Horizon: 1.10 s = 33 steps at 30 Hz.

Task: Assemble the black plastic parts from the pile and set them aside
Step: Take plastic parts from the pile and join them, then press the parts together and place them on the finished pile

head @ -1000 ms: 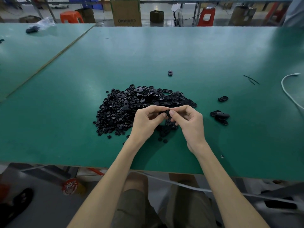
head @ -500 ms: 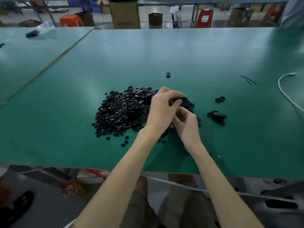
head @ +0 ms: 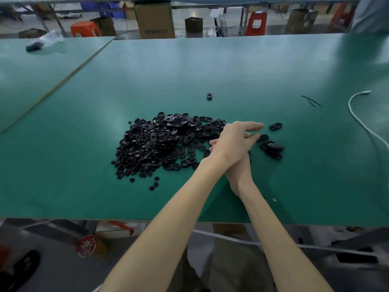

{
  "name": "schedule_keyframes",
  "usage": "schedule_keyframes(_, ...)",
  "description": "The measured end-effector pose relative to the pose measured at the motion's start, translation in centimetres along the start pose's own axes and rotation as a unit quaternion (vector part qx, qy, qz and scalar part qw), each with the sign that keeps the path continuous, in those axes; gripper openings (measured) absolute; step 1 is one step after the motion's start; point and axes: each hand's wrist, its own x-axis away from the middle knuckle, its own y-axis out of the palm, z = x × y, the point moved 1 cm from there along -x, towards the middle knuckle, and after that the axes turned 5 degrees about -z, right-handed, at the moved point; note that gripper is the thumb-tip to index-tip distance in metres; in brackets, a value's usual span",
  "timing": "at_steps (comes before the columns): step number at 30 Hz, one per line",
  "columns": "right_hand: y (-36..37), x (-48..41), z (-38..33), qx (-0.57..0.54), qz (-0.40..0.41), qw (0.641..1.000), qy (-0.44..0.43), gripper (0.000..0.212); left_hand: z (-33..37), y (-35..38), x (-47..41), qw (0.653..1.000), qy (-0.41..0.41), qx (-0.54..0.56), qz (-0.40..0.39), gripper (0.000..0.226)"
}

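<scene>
Crossing over the mostly hidden right hand [head: 242, 168] (grip unreadable), left hand [head: 232, 142] pinches one black part [head: 262, 138] at its fingertips, index straight, just beside the set-aside cluster [head: 273, 149], overlapping, count unclear. One pile [head: 160, 144] left, uncountable. One stray part [head: 209, 96] farthest.

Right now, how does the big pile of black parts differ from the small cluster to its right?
The big pile holds very many parts; the small cluster holds only a few. The pile mixes small round pieces with larger ovals; the cluster shows only ovals. Both are black and lie on the green table.
</scene>
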Motion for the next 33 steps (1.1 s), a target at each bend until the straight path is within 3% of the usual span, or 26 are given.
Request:
schedule_keyframes(3,0.0,-0.1,0.3,0.114,0.019,0.993,-0.022,0.033,-0.9,-0.7,0.7,0.998,0.005,0.03,0.055,0.027)
schedule_keyframes(6,-0.2,0.1,0.4,0.267,0.035,0.959,-0.087,0.018,-2.2,-2.5,1.9,0.992,-0.001,0.006,0.124,0.023)
schedule_keyframes(12,0.2,0.2,0.3,0.223,0.028,0.97,-0.091,0.017,-6.0,-8.8,4.8,0.961,-0.099,-0.198,0.165,0.023)
schedule_keyframes(16,0.1,0.2,0.2,0.222,0.023,0.971,-0.087,0.017,-8.7,-12.0,7.1,0.93,-0.168,-0.297,0.136,0.025)
schedule_keyframes(23,0.0,0.2,0.3,0.217,0.019,0.972,-0.085,0.017,-10.1,-12.4,8.3,0.94,-0.154,-0.256,0.166,0.014)
schedule_keyframes(33,0.0,0.3,0.3,0.209,0.017,0.974,-0.089,0.018,-10.2,-12.4,8.1,0.933,-0.104,-0.248,0.238,0.018)
